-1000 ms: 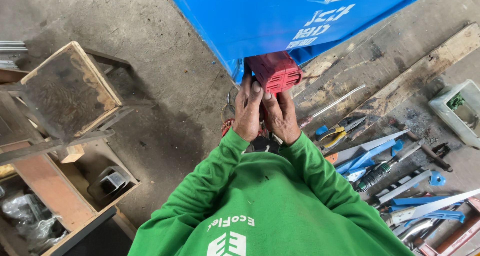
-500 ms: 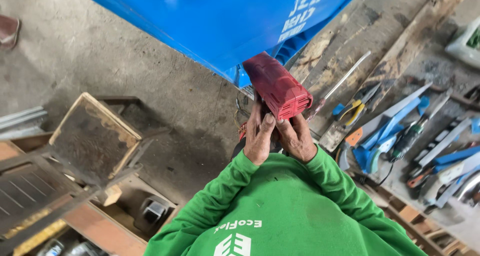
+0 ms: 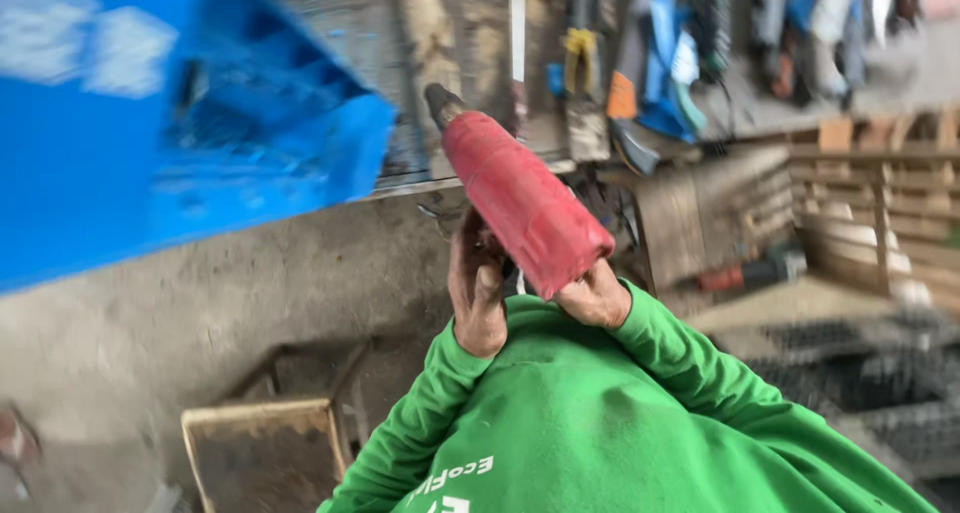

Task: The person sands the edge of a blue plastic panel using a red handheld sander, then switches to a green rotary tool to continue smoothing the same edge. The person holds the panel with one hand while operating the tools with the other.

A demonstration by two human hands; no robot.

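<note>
Both hands are raised close to the head camera and wrapped around the lower end of a red cylindrical tool (image 3: pixel 522 201): the left hand (image 3: pixel 478 298) is seen clenched about the near end from the left side, its fingers curled inward, while the right hand (image 3: pixel 597 298) is closed against the tool's underside on the right, only its knuckles being shown. The tool is held tilted, its dark tip pointed up and away to the left, toward the edge of a large blue panel (image 3: pixel 180 143) that fills the upper left of the blurred view. Green sleeves (image 3: pixel 640 413) are seen across the bottom of the frame. Behind the tool, a worn wooden bench (image 3: pixel 700 203) is strewn with hand tools, among them yellow-handled pliers (image 3: pixel 582 48) and several blue-handled pieces, though the blur leaves most of them unidentifiable. A wooden frame (image 3: pixel 260 443) is seen on the concrete floor at lower left, and wire mesh (image 3: pixel 860 373) lies at lower right. For the hold to be done well, it is judged that the two-handed grip should be kept firm and low on the body, the tip kept well apart from the face, and the head steadied, since the blur suggests that the view is swinging. Whether anything is being pressed on the tool cannot be told.
</note>
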